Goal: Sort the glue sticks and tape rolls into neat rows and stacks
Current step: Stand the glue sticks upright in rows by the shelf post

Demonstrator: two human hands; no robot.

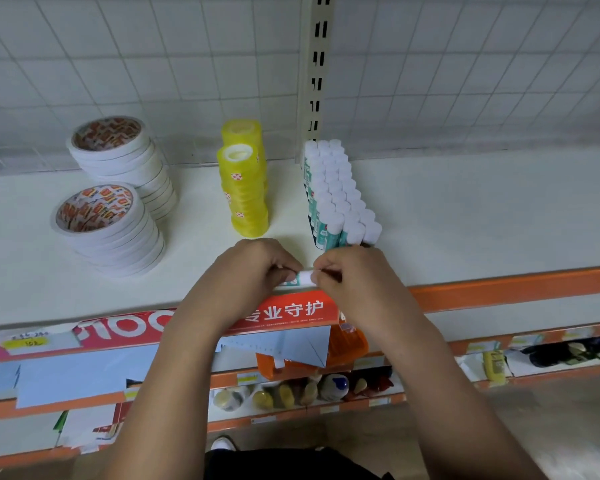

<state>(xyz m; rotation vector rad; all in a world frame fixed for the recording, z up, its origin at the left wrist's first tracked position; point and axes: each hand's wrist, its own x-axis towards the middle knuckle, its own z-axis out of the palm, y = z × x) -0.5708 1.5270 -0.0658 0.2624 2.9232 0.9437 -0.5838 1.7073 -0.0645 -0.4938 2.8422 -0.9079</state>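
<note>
Shelf (465, 216), white, mid-frame; two white tape roll stacks (111, 233), left; glue stick rows (340, 199), upright, right of centre; two yellow tape stacks (245, 199), centre; left hand (253, 268) and right hand (347, 275), lower centre, fingers pinching either end of one loose glue stick (300, 277), held level; best stood cap-up, flush against the front row

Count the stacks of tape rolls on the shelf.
4. Front white stack and rear white stack at the left; front yellow stack and rear yellow stack in the middle, the rear one partly hidden.
</note>
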